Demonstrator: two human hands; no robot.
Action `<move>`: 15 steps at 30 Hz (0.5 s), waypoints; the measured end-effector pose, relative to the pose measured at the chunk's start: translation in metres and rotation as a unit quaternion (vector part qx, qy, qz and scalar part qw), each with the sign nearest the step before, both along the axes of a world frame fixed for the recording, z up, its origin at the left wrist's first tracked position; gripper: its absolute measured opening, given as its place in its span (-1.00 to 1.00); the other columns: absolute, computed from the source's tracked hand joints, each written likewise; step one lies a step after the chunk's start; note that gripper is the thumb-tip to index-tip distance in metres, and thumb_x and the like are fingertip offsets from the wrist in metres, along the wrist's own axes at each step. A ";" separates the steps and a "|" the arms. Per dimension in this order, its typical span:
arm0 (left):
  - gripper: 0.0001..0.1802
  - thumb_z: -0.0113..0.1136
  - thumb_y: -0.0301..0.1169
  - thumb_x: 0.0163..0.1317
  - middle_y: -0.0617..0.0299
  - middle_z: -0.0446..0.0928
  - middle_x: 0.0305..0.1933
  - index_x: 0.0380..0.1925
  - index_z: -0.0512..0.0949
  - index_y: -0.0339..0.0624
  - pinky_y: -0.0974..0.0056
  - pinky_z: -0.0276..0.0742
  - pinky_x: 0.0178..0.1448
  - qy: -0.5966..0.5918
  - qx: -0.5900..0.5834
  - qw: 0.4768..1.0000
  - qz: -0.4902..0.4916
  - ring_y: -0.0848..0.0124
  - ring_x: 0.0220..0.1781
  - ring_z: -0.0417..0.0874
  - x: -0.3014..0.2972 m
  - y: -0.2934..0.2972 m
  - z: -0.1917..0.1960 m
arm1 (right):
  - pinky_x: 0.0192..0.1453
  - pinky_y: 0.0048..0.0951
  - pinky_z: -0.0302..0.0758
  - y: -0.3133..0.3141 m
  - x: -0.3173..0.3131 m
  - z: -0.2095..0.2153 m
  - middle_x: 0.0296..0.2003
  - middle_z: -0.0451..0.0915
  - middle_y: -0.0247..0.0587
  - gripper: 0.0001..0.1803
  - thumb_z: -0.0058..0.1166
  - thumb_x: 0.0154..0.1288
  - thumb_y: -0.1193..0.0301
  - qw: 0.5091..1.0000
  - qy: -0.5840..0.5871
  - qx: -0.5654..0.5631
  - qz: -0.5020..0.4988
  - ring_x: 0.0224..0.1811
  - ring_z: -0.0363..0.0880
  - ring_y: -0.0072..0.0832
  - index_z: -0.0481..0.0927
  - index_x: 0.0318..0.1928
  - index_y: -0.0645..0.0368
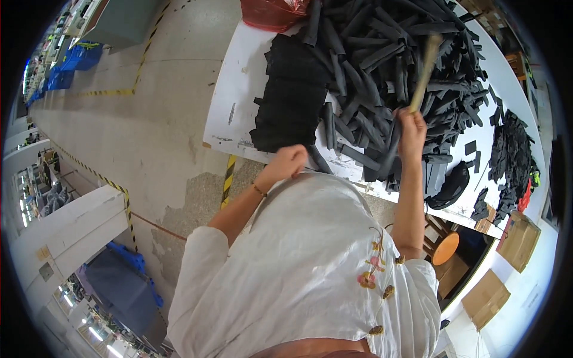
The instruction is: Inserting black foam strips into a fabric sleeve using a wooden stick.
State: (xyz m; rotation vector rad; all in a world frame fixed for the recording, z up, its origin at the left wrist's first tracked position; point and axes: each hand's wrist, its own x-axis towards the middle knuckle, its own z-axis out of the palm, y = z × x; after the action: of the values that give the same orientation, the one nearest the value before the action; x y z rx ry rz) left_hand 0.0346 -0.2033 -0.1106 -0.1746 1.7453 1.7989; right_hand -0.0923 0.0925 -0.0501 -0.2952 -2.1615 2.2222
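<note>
My right hand (410, 132) is closed round the lower end of a pale wooden stick (425, 74), which is raised over the table and smeared by motion. Below it spreads a large heap of dark grey folded fabric strips (373, 45). My left hand (285, 164) is at the table's near edge with its fingers curled. One dark strip (320, 160) lies right beside its fingertips; whether they grip it is hidden. Just beyond that hand, a neat block of black strips (290, 98) lies side by side on the white table (230, 113).
A red plastic bag (271, 15) stands at the table's far left. To the right are a black pouch-like item (452, 186), a pile of small black pieces (512, 155) and cardboard boxes (518, 241). An orange-topped stool (445, 248) stands below the table's right side.
</note>
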 end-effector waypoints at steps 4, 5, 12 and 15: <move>-0.92 0.16 -0.43 0.21 0.23 0.51 -0.50 -0.32 0.58 -0.16 0.36 0.47 -0.40 0.224 -0.204 0.939 0.165 0.43 -0.53 0.55 -0.027 -0.033 -0.008 | -0.23 -0.47 0.46 -0.026 0.057 -0.037 -0.43 0.57 -0.23 -0.66 0.29 0.16 0.34 0.919 -0.030 0.269 0.285 -0.38 0.48 -0.57 0.48 -0.12 0.18; -0.92 0.22 -0.42 0.17 0.22 0.53 -0.42 -0.33 0.58 -0.14 0.32 0.50 -0.31 0.288 -0.241 0.911 0.171 0.36 -0.43 0.58 -0.036 -0.037 -0.006 | -0.20 -0.34 0.51 -0.029 0.073 -0.063 -0.40 0.59 -0.06 -0.55 0.36 0.09 0.27 0.900 -0.060 0.293 0.316 -0.38 0.57 -0.39 0.45 -0.09 0.16; -0.82 0.34 -0.44 -0.05 0.22 0.52 -0.27 -0.39 0.58 -0.13 0.14 0.44 0.03 0.453 -0.350 0.820 0.002 0.16 -0.10 0.50 -0.068 -0.039 -0.015 | -0.18 -0.12 0.52 -0.042 0.139 -0.172 -0.33 0.62 0.07 -0.69 0.23 0.10 0.25 0.849 0.010 0.387 0.360 -0.25 0.60 0.01 0.60 -0.22 0.19; -0.80 0.36 -0.45 -0.06 0.21 0.53 -0.26 -0.39 0.58 -0.15 0.14 0.44 0.04 0.450 -0.347 0.823 -0.014 0.16 -0.08 0.50 -0.065 -0.042 -0.024 | -0.29 -0.34 0.49 -0.014 0.129 -0.127 -0.46 0.59 0.00 -0.72 0.26 0.13 0.30 0.867 -0.081 0.319 0.374 -0.44 0.58 -0.30 0.61 -0.25 0.26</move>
State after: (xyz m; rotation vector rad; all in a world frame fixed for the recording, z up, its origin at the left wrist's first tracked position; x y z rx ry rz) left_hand -0.0301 -0.2456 -0.1342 0.5036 2.9970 1.1617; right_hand 0.0362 0.0785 -0.1768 0.4791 -3.3496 1.5262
